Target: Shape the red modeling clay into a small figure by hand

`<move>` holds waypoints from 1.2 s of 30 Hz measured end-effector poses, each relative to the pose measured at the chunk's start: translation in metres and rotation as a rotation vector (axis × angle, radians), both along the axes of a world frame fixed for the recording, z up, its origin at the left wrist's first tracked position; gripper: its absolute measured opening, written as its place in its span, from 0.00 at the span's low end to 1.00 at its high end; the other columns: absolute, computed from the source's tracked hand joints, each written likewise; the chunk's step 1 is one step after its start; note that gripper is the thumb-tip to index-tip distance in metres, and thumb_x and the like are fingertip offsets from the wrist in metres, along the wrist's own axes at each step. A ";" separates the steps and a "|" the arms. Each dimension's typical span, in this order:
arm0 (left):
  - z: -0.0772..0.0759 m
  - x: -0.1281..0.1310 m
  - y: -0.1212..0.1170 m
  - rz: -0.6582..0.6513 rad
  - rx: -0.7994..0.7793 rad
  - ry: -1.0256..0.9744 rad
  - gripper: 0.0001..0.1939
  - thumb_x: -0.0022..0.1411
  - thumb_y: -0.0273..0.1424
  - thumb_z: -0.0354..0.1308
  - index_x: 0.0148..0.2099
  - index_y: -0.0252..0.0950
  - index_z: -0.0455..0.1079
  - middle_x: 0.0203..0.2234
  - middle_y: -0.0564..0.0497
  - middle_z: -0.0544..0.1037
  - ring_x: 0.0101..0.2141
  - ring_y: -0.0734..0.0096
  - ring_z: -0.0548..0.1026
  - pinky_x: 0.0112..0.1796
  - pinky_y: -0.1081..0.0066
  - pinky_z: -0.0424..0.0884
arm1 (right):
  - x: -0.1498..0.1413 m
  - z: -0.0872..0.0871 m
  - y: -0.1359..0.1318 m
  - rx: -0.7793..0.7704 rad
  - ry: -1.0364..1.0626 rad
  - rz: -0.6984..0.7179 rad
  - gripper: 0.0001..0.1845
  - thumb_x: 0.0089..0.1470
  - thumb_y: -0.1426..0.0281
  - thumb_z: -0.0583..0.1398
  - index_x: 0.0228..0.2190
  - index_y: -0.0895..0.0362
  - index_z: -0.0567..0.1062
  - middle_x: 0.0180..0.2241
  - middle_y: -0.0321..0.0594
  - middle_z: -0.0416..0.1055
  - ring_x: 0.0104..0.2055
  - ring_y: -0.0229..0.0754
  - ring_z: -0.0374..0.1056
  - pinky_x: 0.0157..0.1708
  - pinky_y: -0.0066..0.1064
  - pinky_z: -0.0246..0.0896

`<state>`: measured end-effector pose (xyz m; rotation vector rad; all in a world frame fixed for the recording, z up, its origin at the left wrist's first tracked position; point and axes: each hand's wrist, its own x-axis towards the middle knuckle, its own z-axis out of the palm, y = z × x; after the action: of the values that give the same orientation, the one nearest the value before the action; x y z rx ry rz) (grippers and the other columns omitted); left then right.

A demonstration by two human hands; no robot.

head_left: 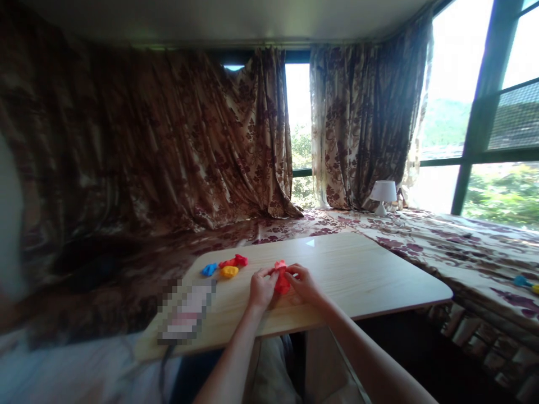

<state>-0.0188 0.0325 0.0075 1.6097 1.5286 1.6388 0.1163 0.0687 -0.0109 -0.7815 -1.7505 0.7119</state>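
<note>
My left hand (263, 287) and my right hand (301, 283) meet over the table, fingers bent in a pinch. Between them is a bright red crumpled piece (282, 284), soft-looking, gripped from both sides. Whether it is paper or thin cloth I cannot tell. Its upper part sticks up above the fingertips and its lower part hangs near the tabletop. To the left of my left hand lie similar crumpled pieces: a blue one (209, 270), a yellow one (229, 272) and red ones (240, 260) behind the yellow.
The pale wooden table (362, 280) has rounded corners. A blurred-out flat object (189, 311) with a cable lies at its left edge. A white lamp (383, 196) stands on the patterned ledge behind. Blue and yellow bits (522, 281) lie on the cloth at far right.
</note>
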 end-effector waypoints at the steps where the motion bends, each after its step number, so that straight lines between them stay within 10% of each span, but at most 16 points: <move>1: -0.002 0.000 0.001 0.025 0.012 0.021 0.09 0.51 0.32 0.57 0.32 0.34 0.76 0.30 0.47 0.80 0.35 0.66 0.76 0.40 0.69 0.69 | 0.000 -0.001 0.001 0.001 0.002 0.000 0.09 0.48 0.72 0.56 0.28 0.59 0.77 0.31 0.40 0.72 0.32 0.39 0.68 0.30 0.27 0.63; 36: -0.009 0.005 -0.002 0.289 0.060 0.385 0.06 0.52 0.31 0.56 0.29 0.36 0.74 0.27 0.49 0.76 0.35 0.62 0.72 0.39 0.66 0.65 | -0.004 -0.005 0.003 0.066 -0.039 -0.052 0.11 0.50 0.73 0.56 0.29 0.57 0.79 0.27 0.39 0.71 0.29 0.39 0.67 0.30 0.28 0.61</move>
<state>-0.0140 0.0308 -0.0019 1.8927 2.0006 1.5923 0.1120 0.0719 -0.0163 -0.7969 -1.7732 0.6050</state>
